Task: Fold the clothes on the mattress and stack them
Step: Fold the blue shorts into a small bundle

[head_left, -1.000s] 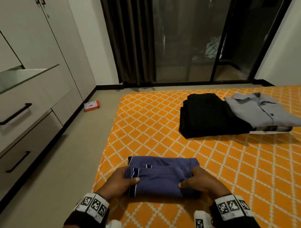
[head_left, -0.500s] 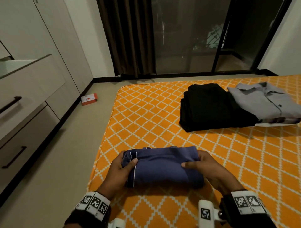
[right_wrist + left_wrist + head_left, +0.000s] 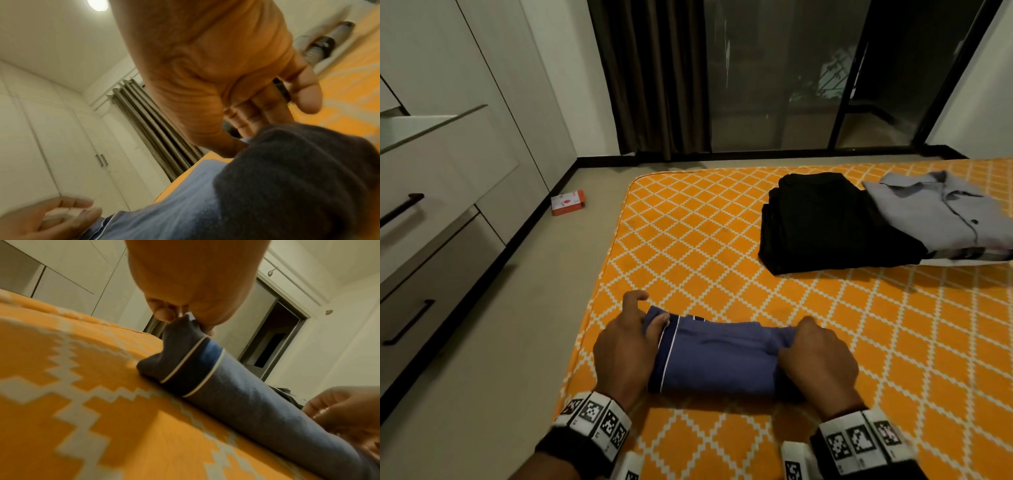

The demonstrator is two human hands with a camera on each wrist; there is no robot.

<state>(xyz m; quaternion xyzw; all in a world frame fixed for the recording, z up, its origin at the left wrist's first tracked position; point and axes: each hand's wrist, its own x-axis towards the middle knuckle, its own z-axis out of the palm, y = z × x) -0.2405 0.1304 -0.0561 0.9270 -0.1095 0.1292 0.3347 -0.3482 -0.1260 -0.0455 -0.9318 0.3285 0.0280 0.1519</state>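
Note:
A blue garment [image 3: 717, 356] with white piping lies folded into a thick bundle on the orange patterned mattress [image 3: 688, 240], near its front left corner. My left hand [image 3: 633, 329] pinches the bundle's left end [image 3: 180, 327] between thumb and fingers. My right hand [image 3: 815, 353] grips the right end, fingers curled into the cloth [image 3: 287, 162]. Further back on the mattress lies a folded black garment [image 3: 832, 222], with a folded grey shirt [image 3: 941, 209] overlapping its right side.
The mattress edge runs along the left, with bare floor [image 3: 517, 308] beside it. A small red and white box [image 3: 568, 202] lies on the floor by the grey drawers [image 3: 431, 205]. A dark curtain [image 3: 650, 75] and glass door stand behind.
The garment has been folded over again into a narrower bundle. Both hands shifted from pressing its front edge to holding its two ends.

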